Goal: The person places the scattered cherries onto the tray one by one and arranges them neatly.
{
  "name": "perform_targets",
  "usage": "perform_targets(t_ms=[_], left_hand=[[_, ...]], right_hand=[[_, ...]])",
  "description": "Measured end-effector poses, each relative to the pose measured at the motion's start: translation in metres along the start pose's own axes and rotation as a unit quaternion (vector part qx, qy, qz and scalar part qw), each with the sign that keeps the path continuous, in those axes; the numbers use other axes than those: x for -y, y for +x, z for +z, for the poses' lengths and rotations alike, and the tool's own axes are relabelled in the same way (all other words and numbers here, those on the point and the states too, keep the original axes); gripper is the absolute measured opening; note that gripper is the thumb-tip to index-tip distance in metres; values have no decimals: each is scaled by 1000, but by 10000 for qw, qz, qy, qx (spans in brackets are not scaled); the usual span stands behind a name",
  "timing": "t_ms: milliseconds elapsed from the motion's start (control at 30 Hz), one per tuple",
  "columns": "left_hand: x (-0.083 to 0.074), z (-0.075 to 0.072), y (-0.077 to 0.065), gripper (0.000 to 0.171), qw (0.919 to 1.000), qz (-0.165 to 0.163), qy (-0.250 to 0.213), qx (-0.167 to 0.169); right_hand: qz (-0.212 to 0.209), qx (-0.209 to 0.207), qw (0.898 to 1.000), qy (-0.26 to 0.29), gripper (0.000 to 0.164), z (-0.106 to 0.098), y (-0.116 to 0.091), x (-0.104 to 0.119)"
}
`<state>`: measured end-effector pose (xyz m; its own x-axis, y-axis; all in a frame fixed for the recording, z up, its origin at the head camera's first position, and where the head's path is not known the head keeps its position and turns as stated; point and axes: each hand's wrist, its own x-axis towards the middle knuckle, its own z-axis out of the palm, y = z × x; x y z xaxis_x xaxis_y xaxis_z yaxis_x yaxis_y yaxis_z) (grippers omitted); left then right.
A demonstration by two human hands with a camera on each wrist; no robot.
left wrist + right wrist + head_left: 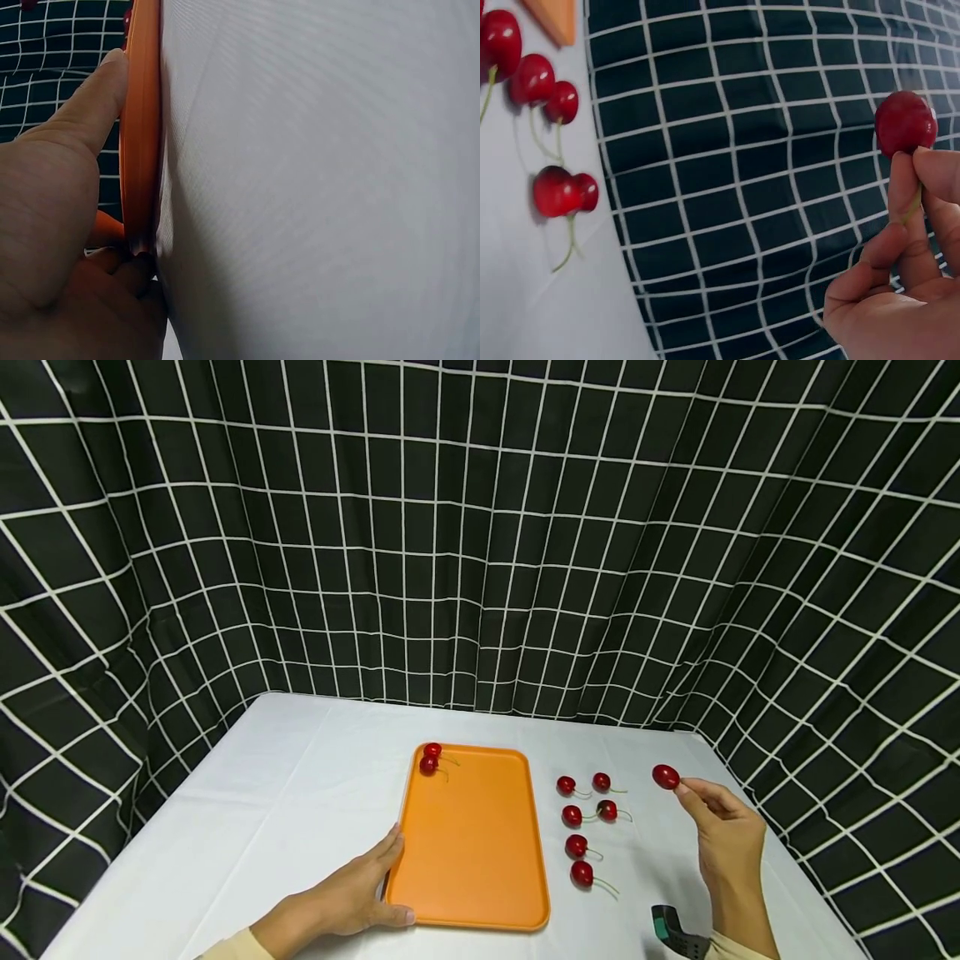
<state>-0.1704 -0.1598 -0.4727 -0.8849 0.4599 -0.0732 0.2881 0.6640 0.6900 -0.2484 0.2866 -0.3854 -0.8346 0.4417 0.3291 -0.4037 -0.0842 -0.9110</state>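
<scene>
My right hand (731,835) holds a red cherry (666,777) up above the right side of the table, thumb and fingertips pinching it at its stem end. In the right wrist view the held cherry (906,124) sits over the fingertips, its green stem (913,202) running down among the fingers. My left hand (352,885) grips the near left corner of an orange tray (468,843), with the thumb at the near edge and fingers along the left side. Two cherries (429,765) lie in the tray's far left corner. The left wrist view shows the tray rim (141,127) against the hand.
Several stemmed cherries (576,846) lie in loose rows on the white tablecloth (300,793), between the tray and my right hand. A black curtain with a white grid (450,527) surrounds the table at the back and sides. A dark wrist strap (678,933) is on my right wrist.
</scene>
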Motion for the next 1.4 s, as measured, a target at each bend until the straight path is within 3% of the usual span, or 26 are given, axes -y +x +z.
perform_targets(t_ms=[333,567,1033,1400], left_hand=[[-1,-1,0,111,10000,-7,-27,10],[-2,-1,-1,110,10000,29,-66,-6],[-2,-1,0,111,10000,31,-18,-61],[0,-1,-1,111,10000,-7,-50,-54]], right_hand=[[-410,341,9984,-176,18,20,-4,15],[-743,802,9935,-318,14,42,-8,15],[-935,1353,9854,-437,10,79,-18,18],[-885,1581,9791,-927,10,102,-25,16]])
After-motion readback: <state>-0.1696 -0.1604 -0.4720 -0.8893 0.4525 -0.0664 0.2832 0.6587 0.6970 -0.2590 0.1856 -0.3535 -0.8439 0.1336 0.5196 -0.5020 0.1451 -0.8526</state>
